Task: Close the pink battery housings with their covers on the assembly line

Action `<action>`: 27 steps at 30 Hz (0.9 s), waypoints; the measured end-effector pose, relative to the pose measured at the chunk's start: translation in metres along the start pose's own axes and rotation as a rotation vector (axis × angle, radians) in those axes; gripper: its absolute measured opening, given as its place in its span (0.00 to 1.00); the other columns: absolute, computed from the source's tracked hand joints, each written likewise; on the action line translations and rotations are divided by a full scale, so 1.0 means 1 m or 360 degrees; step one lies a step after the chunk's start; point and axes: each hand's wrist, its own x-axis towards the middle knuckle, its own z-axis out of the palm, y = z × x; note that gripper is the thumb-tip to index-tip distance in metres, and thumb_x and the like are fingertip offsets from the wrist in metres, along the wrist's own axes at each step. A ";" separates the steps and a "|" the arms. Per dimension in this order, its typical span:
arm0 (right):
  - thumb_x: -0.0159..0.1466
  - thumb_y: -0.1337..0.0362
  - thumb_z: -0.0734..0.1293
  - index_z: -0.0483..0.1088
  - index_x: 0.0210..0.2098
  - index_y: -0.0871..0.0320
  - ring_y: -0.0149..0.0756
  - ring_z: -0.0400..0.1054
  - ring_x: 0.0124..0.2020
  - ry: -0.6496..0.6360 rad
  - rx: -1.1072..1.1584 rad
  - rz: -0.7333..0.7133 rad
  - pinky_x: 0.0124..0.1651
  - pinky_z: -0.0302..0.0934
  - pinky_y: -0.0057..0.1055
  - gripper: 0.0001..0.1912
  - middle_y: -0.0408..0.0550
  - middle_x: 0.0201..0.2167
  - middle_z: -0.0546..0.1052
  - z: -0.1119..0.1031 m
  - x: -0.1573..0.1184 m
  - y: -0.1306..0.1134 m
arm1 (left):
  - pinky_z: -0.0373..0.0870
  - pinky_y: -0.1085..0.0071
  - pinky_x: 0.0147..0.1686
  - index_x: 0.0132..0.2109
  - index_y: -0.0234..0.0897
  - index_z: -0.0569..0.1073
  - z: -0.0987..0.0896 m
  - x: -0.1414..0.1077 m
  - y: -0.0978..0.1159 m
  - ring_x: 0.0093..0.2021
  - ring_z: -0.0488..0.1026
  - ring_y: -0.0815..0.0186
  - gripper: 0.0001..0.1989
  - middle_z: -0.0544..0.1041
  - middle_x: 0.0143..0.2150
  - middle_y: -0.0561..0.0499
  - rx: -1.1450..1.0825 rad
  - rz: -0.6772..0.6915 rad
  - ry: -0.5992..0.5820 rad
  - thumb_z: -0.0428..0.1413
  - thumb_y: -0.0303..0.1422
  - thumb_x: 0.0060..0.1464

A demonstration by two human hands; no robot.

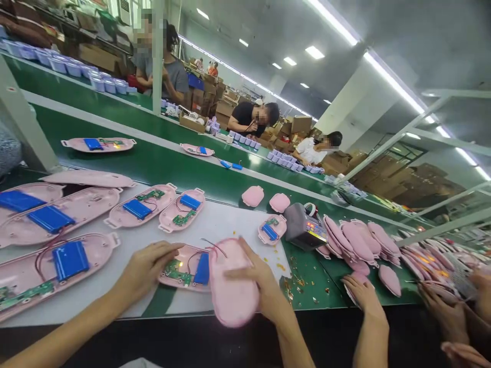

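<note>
My left hand [151, 266] grips the left end of an open pink oval shell [195, 250] lying near the front edge of the bench. Inside that shell are a green circuit board [178, 273] and a blue battery pack [202, 268]. Between thumb and fingers, my right hand [266, 283] holds a smooth pink oval cover [233, 301], tilted up over the shell's right end and hiding it. Thin wires [215, 246] show at the cover's upper edge; where they end I cannot tell.
Several open pink shells with blue batteries [51, 220] lie at left. A dark box with a red display [306, 226] stands at right, near stacked pink covers [356, 237]. Beyond runs a green conveyor [161, 163]. A co-worker's hands [362, 294] are close at right.
</note>
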 end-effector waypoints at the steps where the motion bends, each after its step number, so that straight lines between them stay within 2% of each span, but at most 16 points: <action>1: 0.65 0.57 0.67 0.80 0.38 0.47 0.45 0.66 0.59 -0.0088 0.0049 -0.0018 0.56 0.66 0.40 0.09 0.47 0.57 0.71 0.029 0.016 0.004 | 0.74 0.65 0.43 0.45 0.43 0.82 -0.003 0.001 0.003 0.39 0.78 0.56 0.20 0.81 0.38 0.47 -0.0080 -0.0102 0.0021 0.50 0.46 0.59; 2: 0.67 0.59 0.64 0.81 0.37 0.47 0.44 0.64 0.60 -0.0163 0.0138 -0.0030 0.58 0.65 0.40 0.12 0.47 0.60 0.68 0.054 0.029 0.009 | 0.74 0.66 0.42 0.44 0.42 0.82 -0.005 0.001 0.005 0.38 0.78 0.57 0.20 0.81 0.37 0.47 -0.0154 -0.0180 0.0061 0.51 0.46 0.58; 3: 0.66 0.59 0.64 0.81 0.39 0.50 0.44 0.61 0.63 -0.0344 0.0356 0.0007 0.62 0.60 0.41 0.12 0.48 0.63 0.65 0.073 0.038 0.016 | 0.74 0.67 0.41 0.44 0.41 0.82 -0.007 0.001 0.007 0.37 0.78 0.59 0.19 0.80 0.37 0.47 -0.0224 -0.0225 0.0105 0.51 0.45 0.58; 5: 0.66 0.59 0.63 0.80 0.38 0.51 0.44 0.57 0.65 -0.0451 0.0644 0.0212 0.66 0.54 0.43 0.12 0.50 0.64 0.64 0.096 0.046 0.030 | 0.74 0.68 0.41 0.42 0.39 0.82 -0.009 -0.001 0.009 0.37 0.77 0.61 0.17 0.78 0.37 0.47 -0.0352 -0.0250 0.0170 0.52 0.43 0.58; 6: 0.65 0.58 0.64 0.80 0.39 0.53 0.45 0.57 0.65 -0.0468 0.0759 0.0357 0.65 0.55 0.44 0.12 0.51 0.63 0.64 0.101 0.047 0.037 | 0.74 0.68 0.40 0.42 0.38 0.82 -0.009 -0.001 0.008 0.36 0.77 0.62 0.17 0.77 0.37 0.47 -0.0423 -0.0256 0.0165 0.52 0.41 0.58; 9: 0.60 0.54 0.68 0.74 0.44 0.56 0.47 0.67 0.57 -0.0274 0.0817 0.0785 0.53 0.66 0.43 0.16 0.57 0.58 0.70 0.112 0.045 0.049 | 0.75 0.69 0.36 0.42 0.36 0.82 -0.006 -0.002 0.006 0.33 0.76 0.64 0.14 0.77 0.35 0.47 -0.0632 -0.0328 0.0131 0.55 0.38 0.56; 12: 0.56 0.55 0.69 0.68 0.50 0.58 0.43 0.73 0.42 -0.0072 0.0523 0.0934 0.42 0.69 0.39 0.25 0.54 0.42 0.77 0.126 0.047 0.047 | 0.75 0.69 0.37 0.39 0.34 0.80 -0.003 -0.002 0.007 0.34 0.77 0.63 0.11 0.79 0.35 0.47 -0.0801 -0.0447 0.0170 0.59 0.36 0.54; 13: 0.56 0.56 0.68 0.69 0.50 0.59 0.42 0.72 0.39 -0.0068 0.0424 0.0902 0.40 0.68 0.38 0.24 0.52 0.38 0.77 0.129 0.050 0.044 | 0.75 0.69 0.37 0.38 0.34 0.80 -0.004 -0.002 0.008 0.35 0.77 0.62 0.10 0.80 0.35 0.47 -0.0838 -0.0473 0.0181 0.59 0.36 0.53; 15: 0.60 0.56 0.65 0.71 0.47 0.59 0.41 0.72 0.37 -0.0088 0.0262 0.0744 0.40 0.67 0.37 0.19 0.52 0.37 0.77 0.127 0.058 0.037 | 0.75 0.69 0.35 0.36 0.34 0.77 -0.006 -0.001 0.011 0.33 0.78 0.63 0.08 0.79 0.32 0.48 -0.0898 -0.0500 0.0176 0.59 0.36 0.55; 18: 0.68 0.60 0.59 0.73 0.46 0.57 0.38 0.72 0.38 -0.0093 -0.0138 0.0255 0.39 0.66 0.32 0.14 0.50 0.40 0.77 0.111 0.075 0.023 | 0.74 0.70 0.33 0.36 0.35 0.74 -0.011 -0.001 0.012 0.30 0.77 0.65 0.08 0.77 0.30 0.51 -0.0857 -0.0467 0.0204 0.56 0.35 0.58; 20: 0.70 0.65 0.57 0.74 0.48 0.55 0.33 0.71 0.34 -0.0080 -0.0506 -0.0140 0.32 0.62 0.27 0.15 0.47 0.37 0.77 0.102 0.086 0.011 | 0.74 0.71 0.32 0.36 0.35 0.74 -0.013 -0.001 0.012 0.31 0.75 0.66 0.07 0.76 0.31 0.50 -0.0694 -0.0314 0.0247 0.55 0.34 0.59; 22: 0.71 0.70 0.56 0.74 0.48 0.54 0.29 0.71 0.31 -0.0054 -0.0694 -0.0437 0.29 0.60 0.25 0.16 0.46 0.35 0.77 0.102 0.095 -0.004 | 0.75 0.70 0.36 0.35 0.36 0.75 -0.011 -0.002 0.012 0.36 0.74 0.65 0.07 0.76 0.36 0.48 -0.0456 -0.0007 0.0307 0.56 0.33 0.60; 25: 0.71 0.71 0.58 0.72 0.50 0.55 0.29 0.72 0.35 -0.0010 -0.0559 -0.0562 0.34 0.63 0.24 0.15 0.46 0.38 0.77 0.111 0.103 -0.023 | 0.75 0.64 0.46 0.36 0.36 0.76 -0.007 -0.001 0.013 0.47 0.73 0.61 0.07 0.73 0.47 0.43 -0.0270 0.0387 0.0439 0.55 0.32 0.61; 27: 0.71 0.70 0.59 0.72 0.51 0.55 0.29 0.72 0.36 0.0092 -0.0432 -0.0500 0.35 0.64 0.24 0.14 0.46 0.39 0.76 0.118 0.105 -0.032 | 0.75 0.63 0.46 0.38 0.36 0.75 -0.004 0.001 0.014 0.49 0.74 0.60 0.06 0.72 0.50 0.43 -0.0443 0.0356 0.0496 0.55 0.33 0.62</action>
